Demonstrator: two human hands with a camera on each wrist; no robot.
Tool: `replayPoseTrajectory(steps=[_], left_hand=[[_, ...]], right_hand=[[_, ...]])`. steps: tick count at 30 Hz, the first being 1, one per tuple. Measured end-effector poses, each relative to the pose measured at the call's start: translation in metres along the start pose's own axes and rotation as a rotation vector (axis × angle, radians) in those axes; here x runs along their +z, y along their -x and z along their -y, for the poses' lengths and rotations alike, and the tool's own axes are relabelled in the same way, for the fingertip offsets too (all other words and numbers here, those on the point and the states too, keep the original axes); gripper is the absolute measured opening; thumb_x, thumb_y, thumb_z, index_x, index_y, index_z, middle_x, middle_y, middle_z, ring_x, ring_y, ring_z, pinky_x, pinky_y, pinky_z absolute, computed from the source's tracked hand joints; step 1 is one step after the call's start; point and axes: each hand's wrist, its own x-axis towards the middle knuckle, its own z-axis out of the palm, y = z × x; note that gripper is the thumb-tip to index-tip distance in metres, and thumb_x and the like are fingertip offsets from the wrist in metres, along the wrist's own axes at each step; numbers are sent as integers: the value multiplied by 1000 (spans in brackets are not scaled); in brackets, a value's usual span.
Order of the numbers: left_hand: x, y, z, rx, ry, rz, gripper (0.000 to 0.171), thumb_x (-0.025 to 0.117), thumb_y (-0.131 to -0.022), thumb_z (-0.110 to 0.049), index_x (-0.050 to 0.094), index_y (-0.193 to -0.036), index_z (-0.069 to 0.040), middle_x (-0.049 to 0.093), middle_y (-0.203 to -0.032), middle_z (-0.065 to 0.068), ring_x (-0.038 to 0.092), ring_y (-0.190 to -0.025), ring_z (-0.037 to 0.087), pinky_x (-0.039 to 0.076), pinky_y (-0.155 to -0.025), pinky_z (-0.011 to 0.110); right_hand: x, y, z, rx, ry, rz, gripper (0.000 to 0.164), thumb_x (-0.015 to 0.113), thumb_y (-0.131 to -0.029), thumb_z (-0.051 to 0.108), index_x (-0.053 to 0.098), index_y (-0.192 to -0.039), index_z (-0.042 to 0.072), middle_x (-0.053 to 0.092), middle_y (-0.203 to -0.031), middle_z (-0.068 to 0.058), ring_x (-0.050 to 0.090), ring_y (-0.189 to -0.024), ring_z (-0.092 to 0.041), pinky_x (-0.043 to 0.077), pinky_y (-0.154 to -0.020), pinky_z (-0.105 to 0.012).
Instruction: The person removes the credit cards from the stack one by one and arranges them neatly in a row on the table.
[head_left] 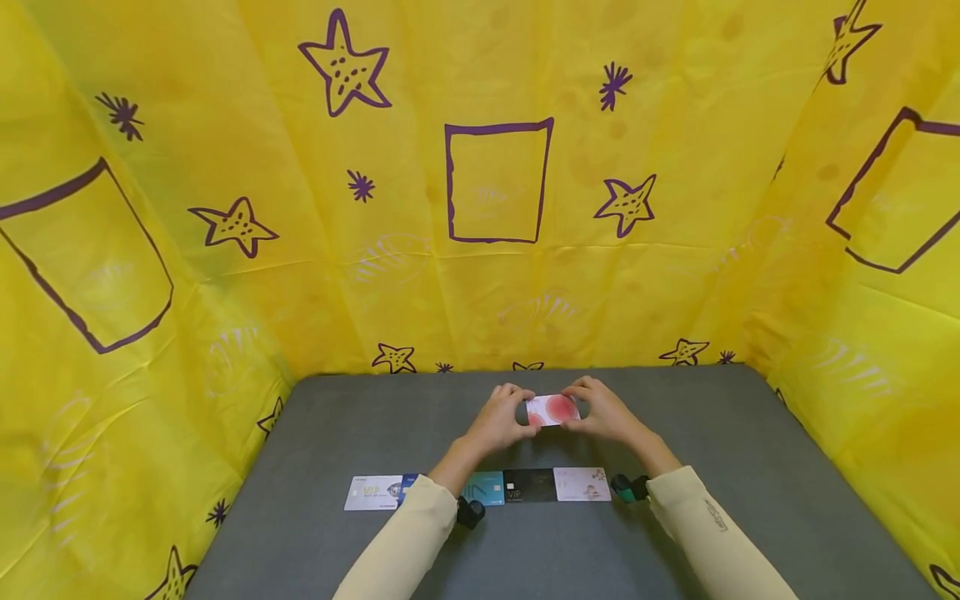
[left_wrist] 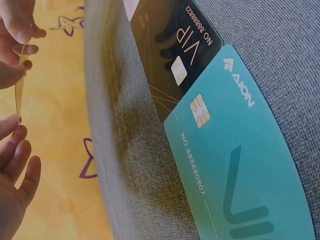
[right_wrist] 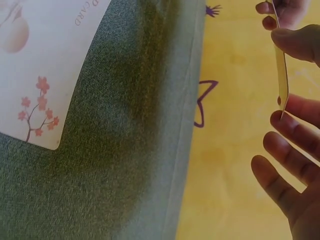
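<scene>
Between both hands is a white card with pink-red circles (head_left: pixel 553 409), raised above the grey table. My left hand (head_left: pixel 501 418) pinches its left end with thumb and fingers, and my right hand (head_left: pixel 606 412) pinches its right end. Both wrist views show this card edge-on, as a thin strip (right_wrist: pixel 282 75). Nearer me lies a row of cards: a white VIP card (head_left: pixel 372 492), a blue card (head_left: pixel 407 482) partly hidden by the left sleeve, a teal AION card (left_wrist: pixel 240 150), a black VIP card (left_wrist: pixel 175 50), and a pale card with pink blossoms (right_wrist: pixel 45 90).
The grey table (head_left: pixel 750 500) meets yellow cloth walls (head_left: pixel 495 308) printed with purple stars at the back and both sides. Dark bands (head_left: pixel 471 512) sit on the wrists, close above the card row.
</scene>
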Motion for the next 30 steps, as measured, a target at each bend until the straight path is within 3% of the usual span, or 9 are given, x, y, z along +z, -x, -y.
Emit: replayPoseTrajectory(steps=[20, 30], left_hand=[[12, 10, -17, 47, -3, 39, 54, 77, -81, -32, 60, -129, -14, 56, -119, 5, 48, -107, 19, 47, -91, 33], [22, 17, -30, 33, 33, 53, 52, 78, -81, -31, 62, -127, -14, 57, -119, 4, 50, -108, 20, 48, -90, 34]], right_hand=[[-10, 29, 1, 45, -33, 19, 47, 83, -74, 25, 68, -112, 2, 58, -105, -9, 55, -97, -26, 49, -84, -45], [-13, 45, -6, 46, -14, 26, 47, 84, -73, 25, 68, -111, 4, 59, -104, -9, 55, -96, -26, 50, -83, -45]])
